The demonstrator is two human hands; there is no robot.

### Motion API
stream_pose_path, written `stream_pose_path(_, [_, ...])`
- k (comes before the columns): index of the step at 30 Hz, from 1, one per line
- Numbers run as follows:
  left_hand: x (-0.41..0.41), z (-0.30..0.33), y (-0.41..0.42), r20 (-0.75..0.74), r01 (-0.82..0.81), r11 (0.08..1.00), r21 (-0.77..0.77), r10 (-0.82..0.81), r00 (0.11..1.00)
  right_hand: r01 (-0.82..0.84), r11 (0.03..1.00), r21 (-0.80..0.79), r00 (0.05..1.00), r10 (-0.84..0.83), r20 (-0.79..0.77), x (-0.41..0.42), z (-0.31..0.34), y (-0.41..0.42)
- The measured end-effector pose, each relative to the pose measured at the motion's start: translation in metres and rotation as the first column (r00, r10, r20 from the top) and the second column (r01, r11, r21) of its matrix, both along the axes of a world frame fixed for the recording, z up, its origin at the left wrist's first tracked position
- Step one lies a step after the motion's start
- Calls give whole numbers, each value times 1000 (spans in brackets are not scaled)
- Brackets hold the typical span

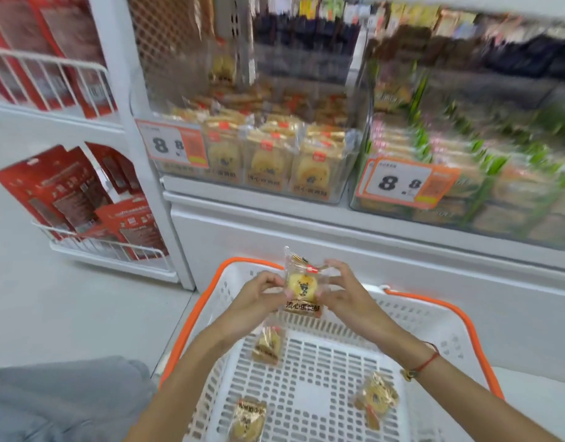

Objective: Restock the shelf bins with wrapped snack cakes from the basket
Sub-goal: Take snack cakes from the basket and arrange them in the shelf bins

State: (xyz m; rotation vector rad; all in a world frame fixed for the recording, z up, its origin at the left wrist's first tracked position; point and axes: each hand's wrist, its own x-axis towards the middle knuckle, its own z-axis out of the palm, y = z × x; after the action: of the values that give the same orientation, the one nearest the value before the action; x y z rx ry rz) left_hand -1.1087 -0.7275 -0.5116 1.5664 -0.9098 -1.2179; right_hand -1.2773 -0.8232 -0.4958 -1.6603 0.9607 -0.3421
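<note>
A wrapped snack cake (302,287) in clear film with a yellow round cake inside is held upright above the far end of the basket. My left hand (259,293) pinches its left edge and my right hand (341,290) pinches its right edge. The white basket (319,406) with an orange rim stands on the floor below my arms. Three more wrapped cakes lie in it: one near the far left (268,346), one at the near left (247,422) and one on the right (377,398). The clear shelf bin (259,154) straight ahead holds several rows of the same cakes.
A second clear bin (466,173) with green and pink packets stands to the right. Orange price tags (172,143) hang on both bins. White wire racks (93,247) with red packets stand at the left. My knee in grey cloth (58,400) is at bottom left.
</note>
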Motion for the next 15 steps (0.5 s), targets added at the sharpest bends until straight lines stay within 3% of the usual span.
stream_pose_path(4, [8,54,-4,-4,-169,942,-291,175,985,70,970,-231,964,-6,266,23,52,5])
stream_pose_path(8, [31,116,-15,-16,-327,760,-562,385,923,96,880,-465,917,104,386,53,107,6])
stream_pose_path(10, [57,141,-28,12,-433,623,-652,579,815,121,811,-572,906,145,397,73,134,-3])
stream_pose_path(13, [107,162,-52,75,-583,426,-692,846,528,145,739,-658,901,175,396,107,165,-24])
stream_pose_path(15, [140,169,-64,186,-576,367,-730,918,350,173,715,-678,916,136,377,129,181,-42])
